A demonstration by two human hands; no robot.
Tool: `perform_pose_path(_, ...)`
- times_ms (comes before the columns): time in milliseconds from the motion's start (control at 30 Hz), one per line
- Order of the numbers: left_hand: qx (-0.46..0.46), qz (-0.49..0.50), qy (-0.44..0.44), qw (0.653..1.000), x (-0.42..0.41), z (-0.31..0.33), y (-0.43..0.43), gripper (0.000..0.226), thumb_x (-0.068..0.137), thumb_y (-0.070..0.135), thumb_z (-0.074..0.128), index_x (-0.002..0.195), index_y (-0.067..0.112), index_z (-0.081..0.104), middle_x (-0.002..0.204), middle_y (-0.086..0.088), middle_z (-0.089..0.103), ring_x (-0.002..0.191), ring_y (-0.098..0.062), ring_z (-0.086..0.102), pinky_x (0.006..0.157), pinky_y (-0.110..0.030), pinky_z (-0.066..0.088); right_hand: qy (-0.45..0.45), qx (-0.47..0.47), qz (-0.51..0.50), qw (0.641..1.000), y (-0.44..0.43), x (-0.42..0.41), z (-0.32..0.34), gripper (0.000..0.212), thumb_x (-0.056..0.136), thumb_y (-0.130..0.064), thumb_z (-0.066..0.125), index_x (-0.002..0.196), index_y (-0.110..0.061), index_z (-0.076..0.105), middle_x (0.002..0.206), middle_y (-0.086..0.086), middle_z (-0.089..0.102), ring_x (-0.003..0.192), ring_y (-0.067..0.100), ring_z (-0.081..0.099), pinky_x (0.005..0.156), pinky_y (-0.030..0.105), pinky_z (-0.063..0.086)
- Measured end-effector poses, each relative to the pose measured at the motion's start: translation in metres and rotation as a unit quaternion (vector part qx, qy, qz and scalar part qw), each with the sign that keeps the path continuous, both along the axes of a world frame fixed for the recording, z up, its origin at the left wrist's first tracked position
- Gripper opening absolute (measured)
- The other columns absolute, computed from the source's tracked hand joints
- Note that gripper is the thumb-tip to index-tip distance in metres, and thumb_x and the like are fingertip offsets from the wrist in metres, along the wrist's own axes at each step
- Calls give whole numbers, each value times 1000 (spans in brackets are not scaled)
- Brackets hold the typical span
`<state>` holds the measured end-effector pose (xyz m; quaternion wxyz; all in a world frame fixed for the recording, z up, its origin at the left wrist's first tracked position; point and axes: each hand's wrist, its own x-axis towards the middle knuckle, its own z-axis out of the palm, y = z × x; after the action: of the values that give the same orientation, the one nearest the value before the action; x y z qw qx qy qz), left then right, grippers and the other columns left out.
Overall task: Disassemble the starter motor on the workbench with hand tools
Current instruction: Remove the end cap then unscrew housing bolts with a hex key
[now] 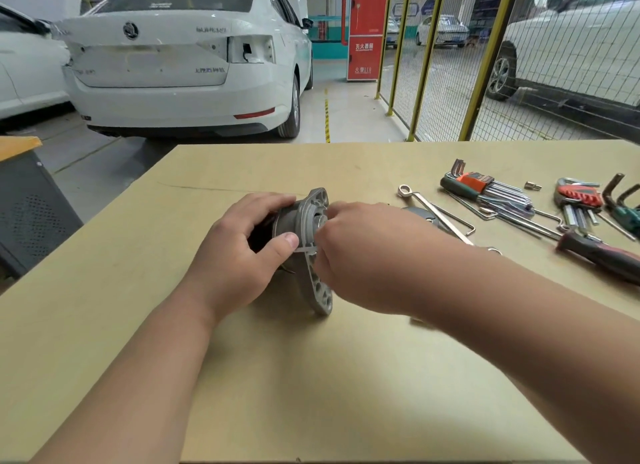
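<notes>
The starter motor (306, 218) lies on its side in the middle of the workbench (138, 263), with its grey cast flange facing right. My left hand (242, 252) grips the dark motor body from the left, thumb pressed near the flange. My right hand (360, 252) is at the flange face with its fingers curled on a small pale part by the hub; what it pinches is mostly hidden.
Tools lie at the right: a ring spanner (433, 211), a hex key set in an orange-green holder (485, 193), a second red set (581, 200), a small socket bit (532, 185), a dark-handled tool (602, 256). White cars and a yellow mesh fence stand beyond the bench.
</notes>
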<state>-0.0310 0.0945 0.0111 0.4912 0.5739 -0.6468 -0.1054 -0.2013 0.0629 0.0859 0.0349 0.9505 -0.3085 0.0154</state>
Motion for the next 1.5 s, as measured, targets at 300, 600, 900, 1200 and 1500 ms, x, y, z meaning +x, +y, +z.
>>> perform_pose_path(300,10,3,-17,1000,-1,2,2,46,70,49,53,115,47,50,120,23,55,117,-6,52,100,-25,41,-19,-5,10,1000,-7,-1,-3,38,94,-24,40,58,-23,26,69,-7,34,63,20,46,48,26,30)
perform_pose_path(600,13,11,-19,1000,-1,2,2,51,70,49,54,120,39,53,120,18,56,116,-9,53,101,-32,44,-19,-18,14,1000,-10,-3,-8,38,91,-19,46,58,-25,26,70,-9,31,67,20,47,48,26,30)
perform_pose_path(900,20,12,-27,999,-2,3,2,45,69,53,52,114,51,47,119,26,53,114,0,50,97,-19,40,63,-142,-8,988,0,5,10,39,88,-21,50,59,-20,24,61,-4,32,47,15,30,44,23,19)
perform_pose_path(1200,29,18,-36,999,1,2,3,45,75,40,59,119,42,52,118,28,52,113,6,48,91,-5,34,108,-77,26,991,-7,4,6,16,97,-27,41,83,-20,45,78,-12,31,61,8,30,49,26,17)
perform_pose_path(1500,36,21,-42,998,0,5,4,52,76,41,60,126,30,56,120,18,55,115,-4,50,97,-18,38,157,-76,-3,985,-11,11,16,22,94,-16,45,86,-7,64,67,3,53,63,23,52,44,24,31)
